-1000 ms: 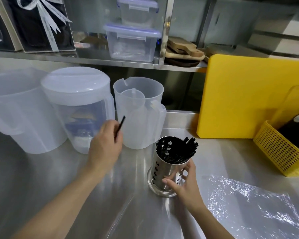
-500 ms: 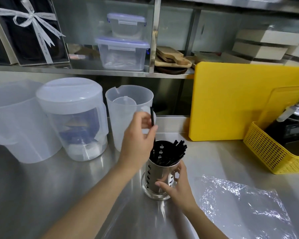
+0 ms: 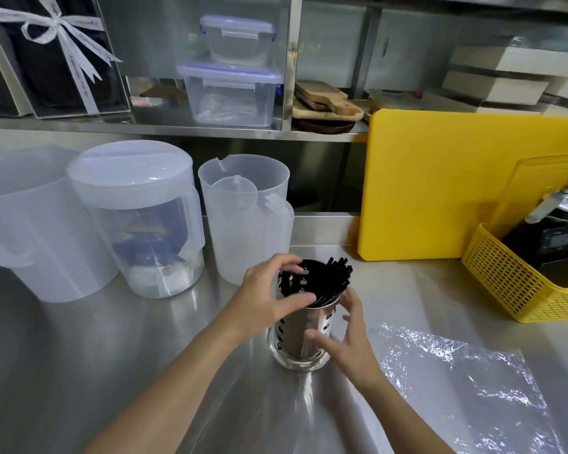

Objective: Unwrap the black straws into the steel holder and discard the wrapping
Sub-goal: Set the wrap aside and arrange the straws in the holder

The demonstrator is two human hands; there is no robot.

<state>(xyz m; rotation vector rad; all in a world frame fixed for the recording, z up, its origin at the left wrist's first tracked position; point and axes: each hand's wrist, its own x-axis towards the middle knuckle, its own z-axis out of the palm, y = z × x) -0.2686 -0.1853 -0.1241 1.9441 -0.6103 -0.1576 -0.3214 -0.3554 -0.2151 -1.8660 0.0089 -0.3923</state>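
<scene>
The perforated steel holder (image 3: 300,326) stands on the steel counter, low in the middle of the view. A bundle of black straws (image 3: 333,278) leans to the right inside it. My left hand (image 3: 266,294) hovers over the holder's left rim with thumb and fingers spread and nothing in them. My right hand (image 3: 350,335) wraps the holder's right side, thumb across the front wall. The clear plastic wrapping (image 3: 456,381) lies flat and crinkled on the counter, right of the holder.
Three translucent plastic jugs (image 3: 243,221) stand behind and left of the holder. A yellow cutting board (image 3: 446,188) leans on the back wall. A yellow basket (image 3: 518,283) sits far right. A shelf with lidded containers (image 3: 230,93) runs above.
My left hand carried a single black straw from the left, dropped it into the holder and now holds nothing. My right hand stayed on the holder.
</scene>
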